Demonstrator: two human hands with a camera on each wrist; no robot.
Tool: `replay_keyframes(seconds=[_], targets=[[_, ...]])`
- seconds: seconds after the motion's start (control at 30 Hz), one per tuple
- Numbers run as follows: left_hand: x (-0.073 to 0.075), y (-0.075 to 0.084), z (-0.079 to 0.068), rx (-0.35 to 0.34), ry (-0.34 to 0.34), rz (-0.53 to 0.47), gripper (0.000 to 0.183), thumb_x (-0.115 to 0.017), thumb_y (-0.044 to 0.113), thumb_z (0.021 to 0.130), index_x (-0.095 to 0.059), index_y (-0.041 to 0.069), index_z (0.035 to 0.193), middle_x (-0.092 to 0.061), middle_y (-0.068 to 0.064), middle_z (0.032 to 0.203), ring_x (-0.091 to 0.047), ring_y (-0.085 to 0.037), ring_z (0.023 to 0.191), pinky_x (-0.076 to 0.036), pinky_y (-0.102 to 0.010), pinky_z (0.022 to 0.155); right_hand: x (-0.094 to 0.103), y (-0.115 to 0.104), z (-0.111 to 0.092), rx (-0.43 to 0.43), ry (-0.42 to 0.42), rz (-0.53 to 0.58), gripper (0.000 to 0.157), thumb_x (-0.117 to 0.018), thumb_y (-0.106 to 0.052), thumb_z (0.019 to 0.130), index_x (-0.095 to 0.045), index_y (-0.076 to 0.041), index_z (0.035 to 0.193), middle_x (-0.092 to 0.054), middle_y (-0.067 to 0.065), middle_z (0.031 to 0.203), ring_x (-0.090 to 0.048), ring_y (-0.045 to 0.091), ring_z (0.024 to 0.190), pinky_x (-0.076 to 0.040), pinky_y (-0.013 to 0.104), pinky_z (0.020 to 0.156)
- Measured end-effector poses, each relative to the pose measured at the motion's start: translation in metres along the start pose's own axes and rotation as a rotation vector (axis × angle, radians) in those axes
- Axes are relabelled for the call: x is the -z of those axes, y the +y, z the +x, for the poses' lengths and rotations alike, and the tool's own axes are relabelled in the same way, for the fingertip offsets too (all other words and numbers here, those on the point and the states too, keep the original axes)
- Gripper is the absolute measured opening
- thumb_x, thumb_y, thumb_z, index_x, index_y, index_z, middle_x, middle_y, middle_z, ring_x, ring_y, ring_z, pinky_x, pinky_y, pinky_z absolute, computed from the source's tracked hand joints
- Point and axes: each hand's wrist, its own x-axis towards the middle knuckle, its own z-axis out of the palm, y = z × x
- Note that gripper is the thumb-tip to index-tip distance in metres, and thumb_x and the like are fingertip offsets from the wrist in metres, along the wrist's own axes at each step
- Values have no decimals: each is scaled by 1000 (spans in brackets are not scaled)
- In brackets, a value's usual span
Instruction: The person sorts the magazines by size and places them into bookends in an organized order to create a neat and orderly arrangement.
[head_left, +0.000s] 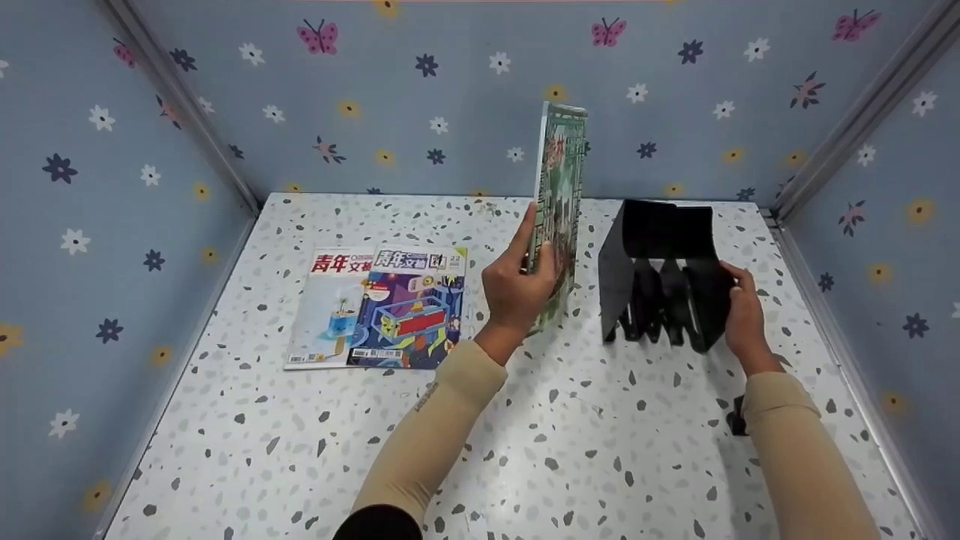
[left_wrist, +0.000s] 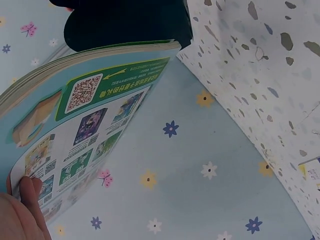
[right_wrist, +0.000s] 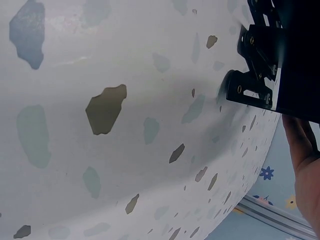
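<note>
My left hand (head_left: 521, 292) grips a green-covered magazine (head_left: 559, 180) and holds it upright, its narrow edge toward me. In the left wrist view the back cover of this magazine (left_wrist: 80, 135) shows a QR code and small pictures, with the thumb and a finger on its edge. Just to the right is a black file holder (head_left: 667, 232) with several upright dividers and slots. My right hand (head_left: 746, 319) holds the right side panel of the file holder, fingertips at its edge. The right wrist view shows that hand (right_wrist: 305, 170) against the black panel.
Two magazines, one with a pale cover (head_left: 322, 315) and one with a purple cover (head_left: 409, 315), lie overlapping on the speckled table (head_left: 570, 465). A small black object (head_left: 737, 417) sits partly behind the right sleeve. Flower-patterned panels (head_left: 465, 90) enclose the table at the back and sides.
</note>
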Motion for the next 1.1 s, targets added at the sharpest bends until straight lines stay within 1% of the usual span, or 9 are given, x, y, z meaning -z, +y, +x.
replay_keyframes(seconds=[0.13,0.2,0.37,0.47,0.63,0.8,0.93,1.03,1.1], targets=[[-1,5,7,-17,16,-18,46,-63,16,91,-56,6,136,-39,0,44,-20,-6,39,-21,-22,42,0,-2,2,1,0,5,49,-18,-15,102,-37,-9,147,-36,15,150,-36,27,135,-27,16,103],[-3,8,9,-21,28,-32,46,-63,15,91,-56,5,135,-37,0,44,-20,-6,39,-20,-23,43,0,-3,2,-22,-12,14,50,-16,-16,103,-35,-10,148,-34,15,151,-34,32,135,-27,18,103],[-8,16,12,-27,79,-10,43,-63,15,89,-60,7,132,-36,2,43,-21,-6,39,-17,-23,44,-1,-5,3,-64,-21,54,51,-15,-13,102,-34,-12,149,-32,14,152,-34,30,134,-28,20,101],[-12,21,15,-41,112,8,43,-64,16,89,-61,6,130,-37,3,43,-21,-5,39,-16,-21,45,-1,-5,4,-28,-12,43,50,-17,-10,102,-35,-8,148,-34,15,151,-34,30,135,-27,19,102],[-15,28,20,-53,129,-41,42,-64,15,89,-61,3,129,-36,3,44,-21,-5,39,-18,-20,45,-5,-4,4,1,2,15,48,-20,-12,102,-38,-8,146,-37,15,149,-34,32,136,-27,19,103],[-19,35,23,-66,145,-84,43,-65,14,88,-61,2,129,-35,2,45,-20,-5,39,-20,-20,44,-6,-2,2,7,11,40,47,-22,-10,101,-40,-6,145,-39,17,148,-35,33,135,-28,18,102],[-24,41,23,-102,171,-98,41,-66,13,87,-62,-1,126,-35,3,44,-20,-6,38,-20,-19,44,-6,-2,0,13,11,69,47,-21,-10,102,-39,-4,145,-39,17,148,-36,33,132,-28,19,102],[-29,48,22,-133,202,-97,39,-67,12,86,-64,-3,123,-37,2,44,-24,-7,39,-21,-20,45,-5,-6,-2,21,19,70,46,-20,-11,103,-39,-2,145,-39,19,147,-37,34,132,-29,20,102],[-32,53,22,-146,222,-94,38,-68,12,86,-65,-4,120,-40,2,45,-27,-7,39,-23,-21,45,-3,-14,-4,20,21,60,46,-19,-11,104,-38,0,144,-38,21,146,-36,37,131,-29,19,101]])
